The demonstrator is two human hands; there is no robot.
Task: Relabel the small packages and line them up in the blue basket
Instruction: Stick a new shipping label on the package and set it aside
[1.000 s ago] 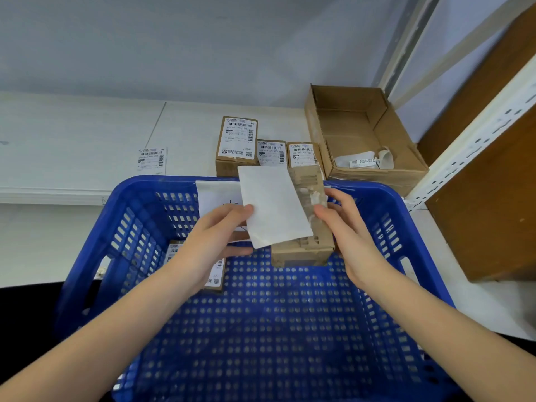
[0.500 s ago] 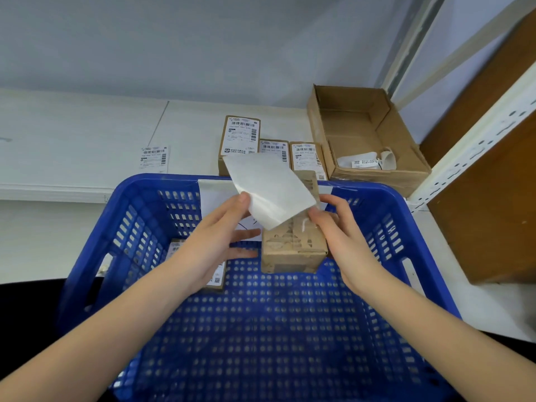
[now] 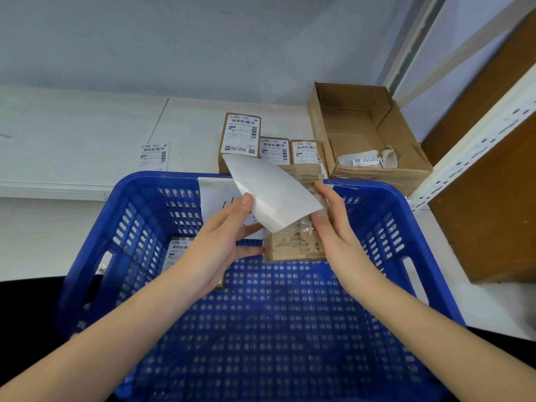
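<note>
Progress: early. One labelled package (image 3: 178, 253) lies in the blue basket (image 3: 87, 256) at its far left, partly hidden behind the left hand (image 3: 220, 245). Three labelled packages (image 3: 241, 137) stand on the bench (image 3: 72, 126) just beyond the basket's far rim; whether those carry old or new labels cannot be told. A loose label (image 3: 153, 156) lies on the bench to their left. An open carton (image 3: 368, 134) at far right holds crumpled scraps of paper.

Package in hand (image 3: 295, 242): held over the basket's far half, its brown face scarred, with no label stuck flat on it. The right hand (image 3: 336, 230) grips it from the right side, fingers curled round its edge. The left hand pinches the lower left edge of a white label sheet (image 3: 275, 192), thumb on top; the sheet curls up and overlaps the package's upper face, blank side showing.

Remaining, by judgement: this package's labelling, its placing beside the first, then the rest.
</note>
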